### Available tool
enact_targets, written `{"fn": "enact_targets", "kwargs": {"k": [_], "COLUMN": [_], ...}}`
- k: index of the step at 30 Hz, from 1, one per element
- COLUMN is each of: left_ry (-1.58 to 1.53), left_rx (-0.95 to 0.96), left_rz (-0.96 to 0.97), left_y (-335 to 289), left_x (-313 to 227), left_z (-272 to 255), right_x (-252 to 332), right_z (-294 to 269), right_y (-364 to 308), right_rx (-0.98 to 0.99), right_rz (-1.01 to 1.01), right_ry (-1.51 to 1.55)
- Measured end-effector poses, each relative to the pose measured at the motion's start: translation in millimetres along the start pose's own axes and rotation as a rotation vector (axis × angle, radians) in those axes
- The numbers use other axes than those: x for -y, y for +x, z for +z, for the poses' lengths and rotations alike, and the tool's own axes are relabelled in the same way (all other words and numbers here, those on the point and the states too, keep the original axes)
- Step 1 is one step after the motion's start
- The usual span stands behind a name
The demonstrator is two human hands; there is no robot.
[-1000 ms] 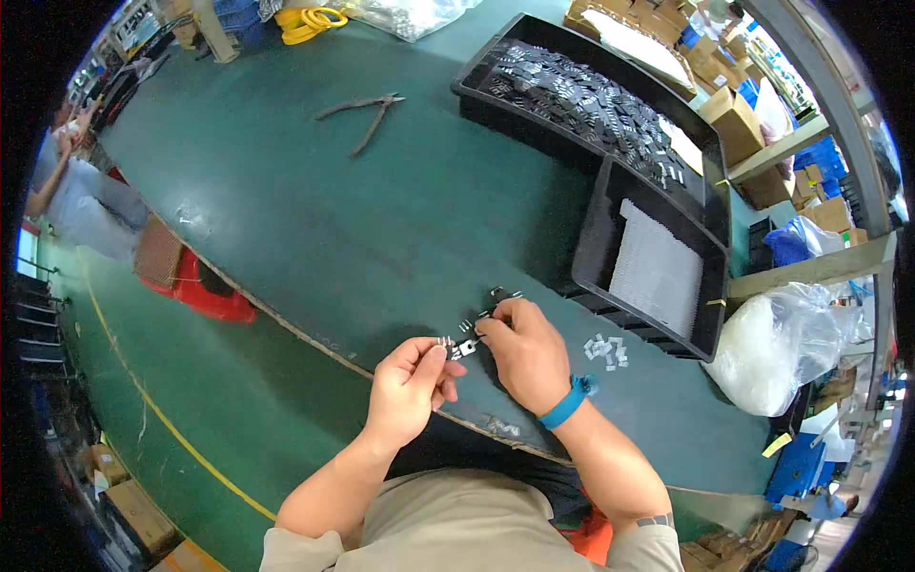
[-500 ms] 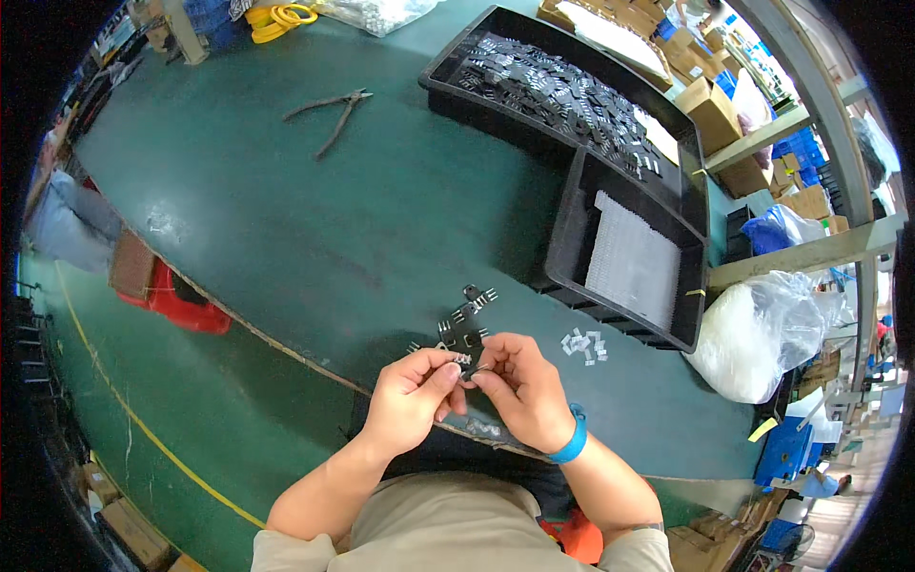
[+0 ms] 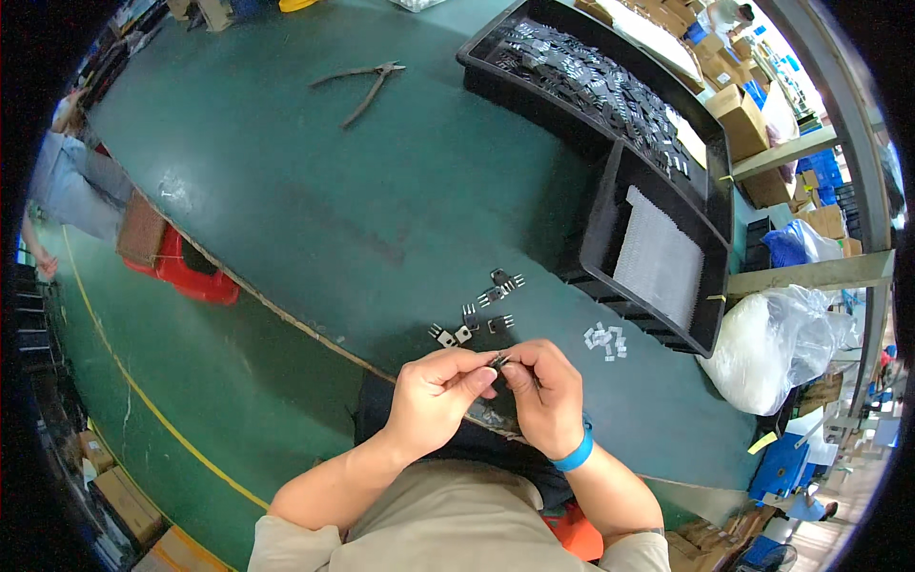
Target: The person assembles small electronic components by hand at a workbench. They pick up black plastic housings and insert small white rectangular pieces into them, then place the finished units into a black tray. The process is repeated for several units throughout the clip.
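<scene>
Working near the edge of the surface [image 3: 315, 219], you have the small part [image 3: 498, 361] clamped in the grip of left hand [image 3: 431, 400] and right hand [image 3: 550, 396]. Steady it with one, adjust with the other, avoiding loose parts [image 3: 500, 325] beyond.

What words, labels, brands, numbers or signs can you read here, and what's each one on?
None can be read anywhere in this view.
Small dark part pinched between left hand and right hand: mostly hidden, too small.
Loose black parts on the table: too small to read.
Pale slip in the larger black tray: no text discernible.
Cardboard boxes: too blurred.
</scene>
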State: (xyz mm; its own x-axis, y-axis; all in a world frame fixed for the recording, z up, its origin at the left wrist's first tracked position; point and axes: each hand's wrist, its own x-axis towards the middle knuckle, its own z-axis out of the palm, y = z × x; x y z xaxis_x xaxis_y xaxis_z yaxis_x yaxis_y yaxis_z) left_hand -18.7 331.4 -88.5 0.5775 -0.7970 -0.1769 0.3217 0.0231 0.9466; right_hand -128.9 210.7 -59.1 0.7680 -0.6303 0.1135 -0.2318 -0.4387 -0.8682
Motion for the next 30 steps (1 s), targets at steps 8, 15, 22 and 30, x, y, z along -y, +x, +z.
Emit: {"fn": "enact_targets", "kwargs": {"k": [8,15,22,30], "left_ry": [0.318,0.201,0.188,0.188], "left_rx": [0.011,-0.061,-0.051,0.042], "left_rz": [0.199,0.067,0.020,0.033], "left_y": [1,-2,0,2], "left_x": [-4,1,0,-5], "left_z": [-12,-19,-19,-16], "right_x": [3,-25,-15,-9], "right_z": [1,2,-19,0], "right_y": [0,29,18,-3], "right_rx": [0.061,0.024,0.289,0.096], "right_rz": [-0.103,-0.093,0.091,0.203], "right_ry": [-0.131,-0.471,0.060,0.376]}}
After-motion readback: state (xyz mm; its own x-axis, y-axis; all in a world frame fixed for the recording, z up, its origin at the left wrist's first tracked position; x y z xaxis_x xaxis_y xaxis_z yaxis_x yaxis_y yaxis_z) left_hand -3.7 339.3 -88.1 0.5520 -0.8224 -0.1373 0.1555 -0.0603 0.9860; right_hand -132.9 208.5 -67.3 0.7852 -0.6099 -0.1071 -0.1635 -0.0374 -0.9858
